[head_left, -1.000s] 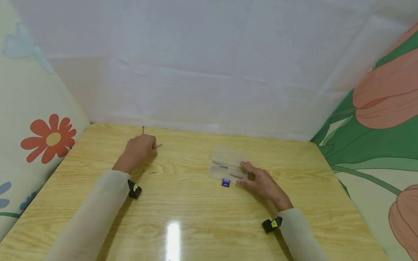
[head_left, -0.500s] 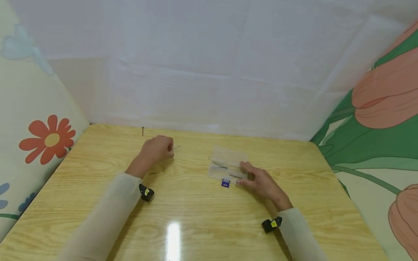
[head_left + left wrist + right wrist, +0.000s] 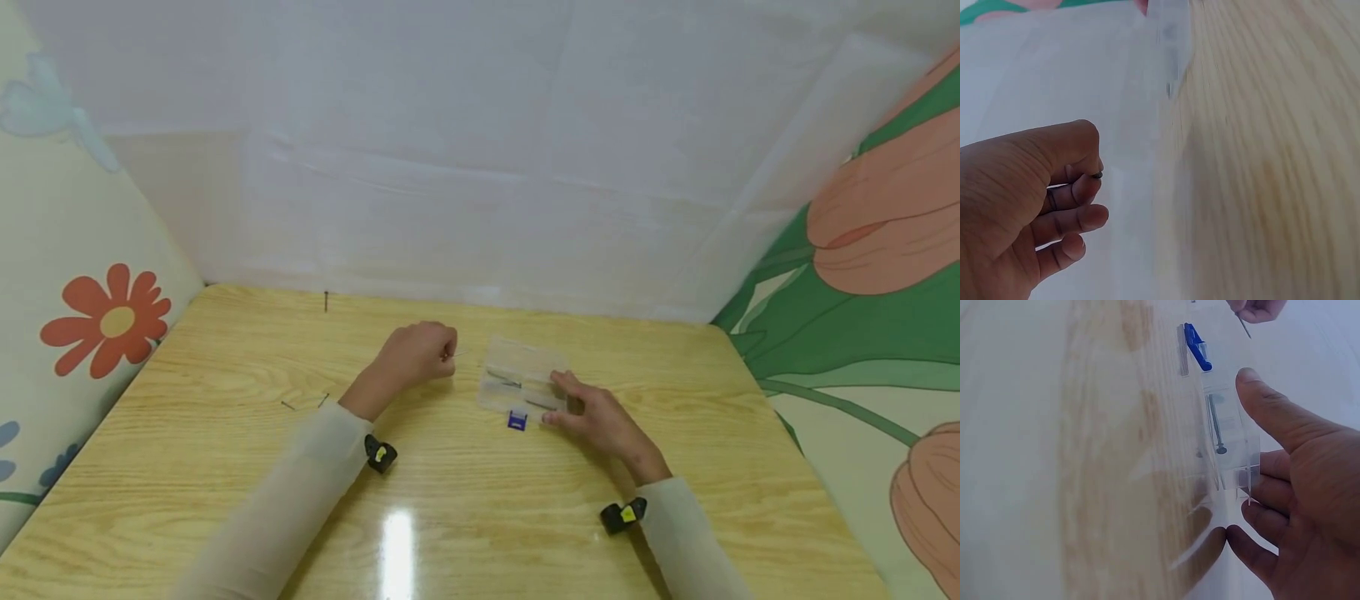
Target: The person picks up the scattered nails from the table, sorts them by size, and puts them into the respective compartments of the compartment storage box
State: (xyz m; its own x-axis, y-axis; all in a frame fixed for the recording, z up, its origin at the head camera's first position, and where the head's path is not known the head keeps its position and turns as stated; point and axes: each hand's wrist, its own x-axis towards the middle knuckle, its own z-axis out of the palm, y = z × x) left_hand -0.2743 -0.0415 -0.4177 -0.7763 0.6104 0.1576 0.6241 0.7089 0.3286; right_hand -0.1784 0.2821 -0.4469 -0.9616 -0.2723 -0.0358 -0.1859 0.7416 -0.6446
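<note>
I have the left hand (image 3: 418, 354) pinching a nail (image 3: 1244, 327) just left of the box (image 3: 525, 357), over the counter (image 3: 465, 492) | long axis roughly crosswise, free end toward the box | my right hand (image 3: 603, 422) grips the box's right end

A narrow gap runs between the left hand (image 3: 415, 357) and the clear box (image 3: 523, 355), though the nail (image 3: 1245, 328) in its fingers pokes into it. The right hand (image 3: 603, 421) blocks the box's right end; the white backdrop (image 3: 480, 183) closes the far edge. Between the forearms, I see ample passing room.
</note>
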